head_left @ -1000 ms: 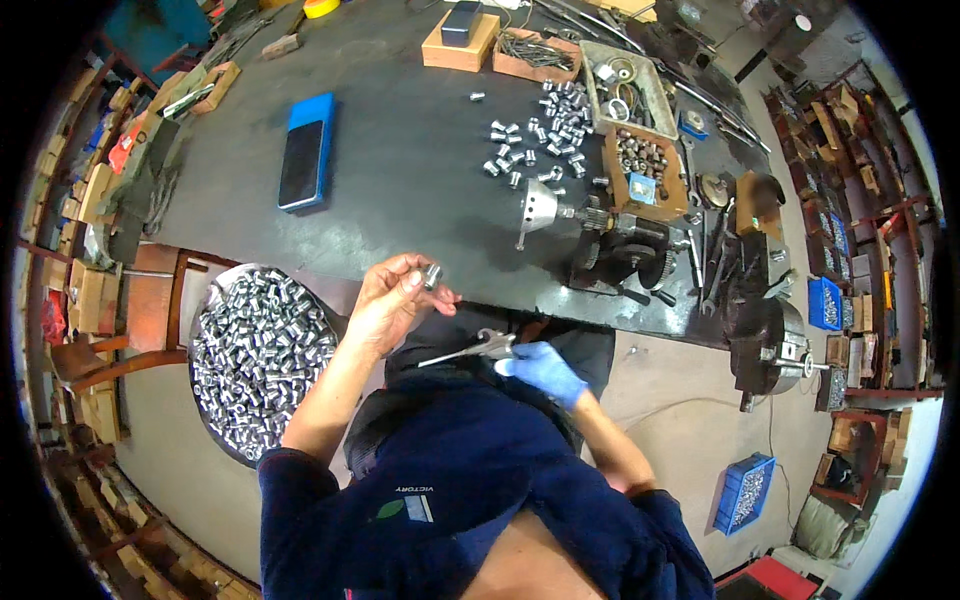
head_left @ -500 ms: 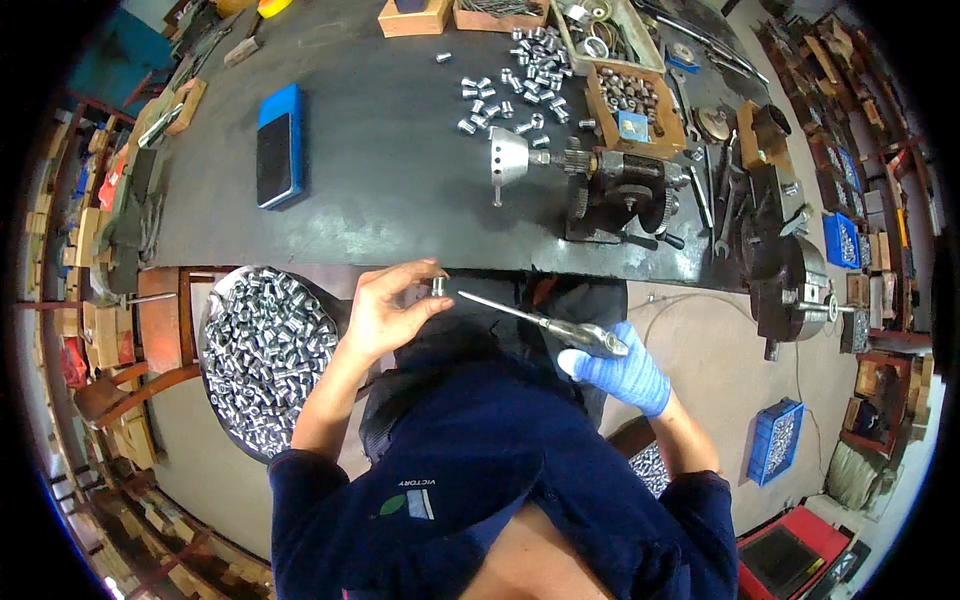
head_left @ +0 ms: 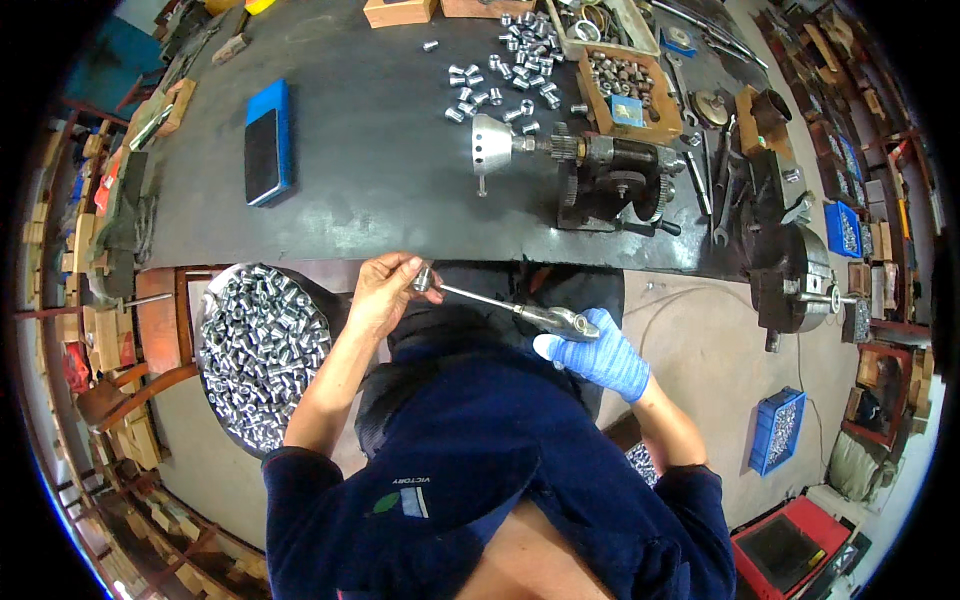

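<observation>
Just in front of the bench edge, my bare left hand (head_left: 385, 295) pinches a small shiny metal sleeve (head_left: 423, 281) between thumb and fingers. My right hand (head_left: 607, 358), in a pale blue glove, is closed round a hand tool with a long thin rod (head_left: 485, 300) and a thicker dark grey body (head_left: 556, 319). The rod points left, and its tip is at or very near the sleeve; whether it sits inside the bore I cannot tell. The tool's exact kind is unclear.
A round tub (head_left: 207, 375) heaped with similar sleeves stands left of my legs. On the bench (head_left: 350, 180) are loose sleeves (head_left: 495, 97), a blue-and-black box (head_left: 267, 143), a geared fixture (head_left: 625, 180) and a wooden parts tray (head_left: 655, 128). A vise (head_left: 795, 275) sits at the right edge.
The rod tip has come from a gap beside the sleeve up to it. My right hand has moved left with the tool, and my left hand has turned the sleeve toward it.
</observation>
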`<action>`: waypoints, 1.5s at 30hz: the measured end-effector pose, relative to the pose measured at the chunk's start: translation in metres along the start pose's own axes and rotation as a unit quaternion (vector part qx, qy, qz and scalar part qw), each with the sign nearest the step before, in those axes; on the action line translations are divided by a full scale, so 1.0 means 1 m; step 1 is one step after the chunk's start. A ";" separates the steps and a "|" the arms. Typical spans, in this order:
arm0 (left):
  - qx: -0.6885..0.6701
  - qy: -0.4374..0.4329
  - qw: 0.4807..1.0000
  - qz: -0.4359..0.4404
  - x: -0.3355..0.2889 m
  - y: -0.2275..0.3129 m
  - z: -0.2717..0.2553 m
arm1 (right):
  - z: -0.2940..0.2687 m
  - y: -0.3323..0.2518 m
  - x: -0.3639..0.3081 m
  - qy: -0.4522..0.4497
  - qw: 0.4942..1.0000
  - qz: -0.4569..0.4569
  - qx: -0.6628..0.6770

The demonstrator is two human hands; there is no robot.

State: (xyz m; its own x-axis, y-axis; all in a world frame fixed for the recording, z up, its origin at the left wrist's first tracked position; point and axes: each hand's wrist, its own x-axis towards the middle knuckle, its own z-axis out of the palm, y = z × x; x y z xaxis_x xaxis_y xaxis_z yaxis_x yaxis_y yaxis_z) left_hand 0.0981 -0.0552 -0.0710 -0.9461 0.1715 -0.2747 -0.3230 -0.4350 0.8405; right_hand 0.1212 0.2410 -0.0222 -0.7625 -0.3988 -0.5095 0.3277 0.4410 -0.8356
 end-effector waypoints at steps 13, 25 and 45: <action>0.211 0.055 0.975 0.043 0.008 -0.005 -0.007 | -0.006 0.003 0.009 0.004 0.999 -0.012 -0.034; -0.247 0.144 0.956 -0.074 0.000 -0.066 -0.003 | 0.004 0.021 0.009 -0.044 0.998 0.009 0.032; -0.210 0.081 0.972 -0.060 -0.006 -0.088 0.006 | 0.011 0.036 0.012 -0.007 0.988 0.067 -0.137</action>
State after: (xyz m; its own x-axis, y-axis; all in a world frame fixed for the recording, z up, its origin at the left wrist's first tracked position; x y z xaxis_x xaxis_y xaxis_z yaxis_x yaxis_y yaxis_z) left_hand 0.1321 -0.0129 -0.1405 -0.8815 0.1166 -0.4576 -0.3803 -0.7496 0.5417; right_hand 0.1299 0.2433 -0.0608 -0.7145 -0.3319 -0.6159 0.2599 0.6915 -0.6741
